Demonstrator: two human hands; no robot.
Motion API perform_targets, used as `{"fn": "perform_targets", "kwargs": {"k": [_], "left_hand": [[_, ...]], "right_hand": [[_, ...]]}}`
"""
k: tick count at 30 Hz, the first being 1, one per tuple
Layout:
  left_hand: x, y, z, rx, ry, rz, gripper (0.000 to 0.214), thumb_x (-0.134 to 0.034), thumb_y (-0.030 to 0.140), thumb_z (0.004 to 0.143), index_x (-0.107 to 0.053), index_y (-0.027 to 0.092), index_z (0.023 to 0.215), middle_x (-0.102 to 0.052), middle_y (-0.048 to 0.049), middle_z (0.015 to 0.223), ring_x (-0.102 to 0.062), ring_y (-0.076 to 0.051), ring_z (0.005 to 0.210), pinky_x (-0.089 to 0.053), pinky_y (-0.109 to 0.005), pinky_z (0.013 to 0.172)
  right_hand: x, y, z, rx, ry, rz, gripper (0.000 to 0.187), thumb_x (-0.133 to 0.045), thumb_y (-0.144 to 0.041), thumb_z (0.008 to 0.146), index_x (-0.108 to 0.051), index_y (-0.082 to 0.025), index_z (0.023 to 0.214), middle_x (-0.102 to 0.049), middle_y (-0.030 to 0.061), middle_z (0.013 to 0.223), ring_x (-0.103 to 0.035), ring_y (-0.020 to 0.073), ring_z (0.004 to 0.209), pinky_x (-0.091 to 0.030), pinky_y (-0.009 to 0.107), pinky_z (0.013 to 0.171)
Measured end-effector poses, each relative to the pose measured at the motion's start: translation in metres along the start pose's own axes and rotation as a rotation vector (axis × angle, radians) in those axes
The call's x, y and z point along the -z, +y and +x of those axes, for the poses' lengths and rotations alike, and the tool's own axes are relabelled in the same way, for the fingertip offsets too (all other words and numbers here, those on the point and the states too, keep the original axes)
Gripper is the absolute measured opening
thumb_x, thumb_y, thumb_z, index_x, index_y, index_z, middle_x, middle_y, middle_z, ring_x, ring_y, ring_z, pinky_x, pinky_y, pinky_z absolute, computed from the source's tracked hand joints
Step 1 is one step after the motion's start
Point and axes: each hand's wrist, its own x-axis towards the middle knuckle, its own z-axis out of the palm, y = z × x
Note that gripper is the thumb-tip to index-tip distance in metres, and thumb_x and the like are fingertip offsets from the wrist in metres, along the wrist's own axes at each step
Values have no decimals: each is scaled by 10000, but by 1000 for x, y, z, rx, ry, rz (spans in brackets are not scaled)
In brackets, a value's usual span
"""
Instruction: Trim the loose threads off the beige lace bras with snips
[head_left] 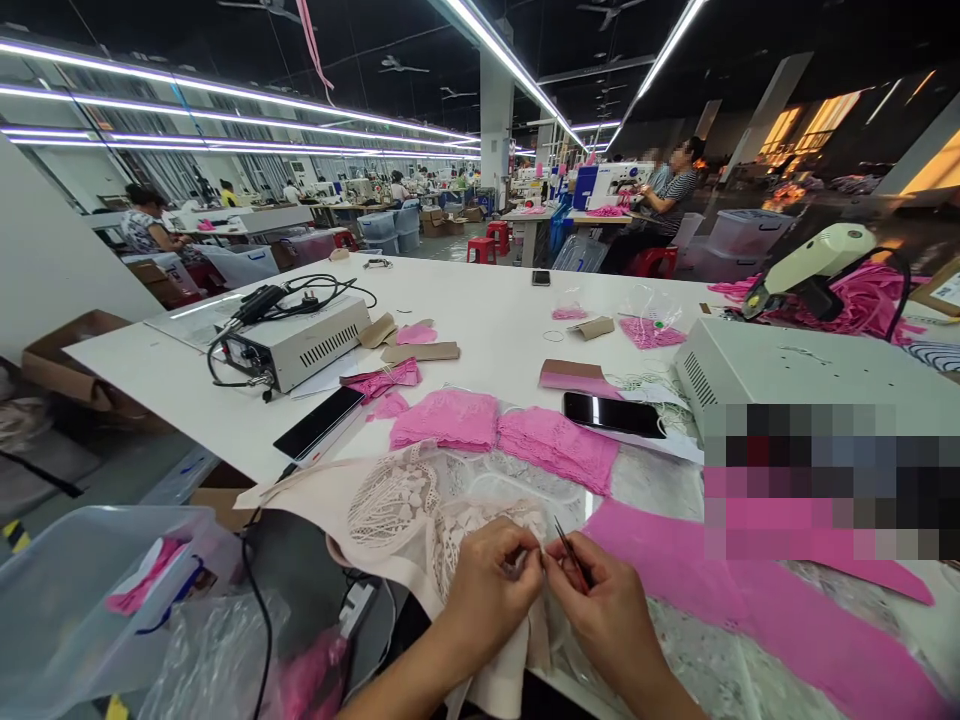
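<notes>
A beige lace bra (394, 500) lies over the table's front edge, its two cups facing up and its lower part hanging down. My left hand (491, 575) is closed at the right-hand cup, thumb and forefinger pinching its edge. Close beside it, my right hand (611, 605) is closed around a slim dark tool with a pointed tip (574, 555), which angles up and left; its exact kind is unclear. The fingertips of both hands nearly meet, and what lies between them is too small to make out.
Stacked pink lace pieces (442, 418), a black phone (613, 414) and a tablet (319, 424) lie beyond the bra. Pink fabric (720, 570) spreads rightward. Grey machine boxes (300, 340) stand on both sides. A plastic bin (90, 540) is at lower left; co-workers sit farther back.
</notes>
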Motion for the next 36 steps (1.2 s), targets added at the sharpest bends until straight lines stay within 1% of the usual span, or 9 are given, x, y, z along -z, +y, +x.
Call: {"fn": "perform_targets", "kwargs": {"k": [9,12,16,20,23,28,31,34,36], "left_hand": [[3,3,2,88,-57,-48,149,-523,83,684,-633,163,621,-586,2,571,-514,-116,544,-359,-205,524],[0,6,2,117,-14,-83,138,-512,88,657,-605,157,583,-557,4,556,-488,-115,540,-342,-211,524],[-11,5,2,319,46,-361,102,-489,137,639,-561,149,567,-515,15,540,-444,-99,511,-345,-203,505],[-17,0,2,453,11,-556,90,-497,175,631,-533,145,554,-494,25,521,-432,-91,498,-361,-203,512],[-16,-3,1,399,32,-464,95,-504,168,655,-566,141,588,-526,15,546,-450,-98,510,-360,-204,513],[-11,1,-3,126,75,-158,128,-513,119,688,-590,151,590,-581,-5,592,-512,-120,577,-369,-217,568],[-13,4,-5,153,105,-183,133,-507,130,693,-592,148,592,-573,-6,580,-503,-119,560,-371,-219,555],[-19,2,-3,308,97,-375,123,-508,174,689,-599,137,616,-566,-8,574,-484,-115,536,-382,-217,532],[-22,-1,-1,389,64,-494,124,-516,197,682,-594,129,614,-562,-7,565,-479,-112,530,-390,-218,534]], "right_hand": [[-1,3,0,-14,-36,-14,184,-600,-305,689,-541,-181,567,-354,-69,474,-321,102,469,-260,228,460],[-1,2,2,-37,-30,51,173,-613,-275,672,-530,-178,555,-374,-67,487,-328,97,479,-274,222,458],[-5,7,7,-229,-54,376,205,-692,-285,590,-517,-182,559,-404,-75,480,-344,82,453,-308,201,422],[-8,14,10,-371,-129,485,268,-661,-397,597,-471,-208,588,-268,-137,378,-154,37,296,-139,190,280],[-4,15,11,-375,-142,484,274,-695,-383,598,-505,-186,586,-331,-118,396,-231,41,316,-191,181,298],[4,14,14,-289,-117,445,237,-758,-305,594,-591,-137,581,-500,-50,521,-419,79,501,-361,174,455],[-1,17,12,-377,-123,569,275,-756,-325,581,-538,-158,566,-403,-95,440,-310,39,390,-272,148,353],[-9,20,11,-467,-165,638,346,-733,-409,565,-463,-193,564,-271,-146,390,-139,10,308,-133,147,272],[-11,20,11,-501,-183,657,394,-744,-429,534,-421,-205,556,-260,-152,400,-115,0,302,-119,142,261]]}}
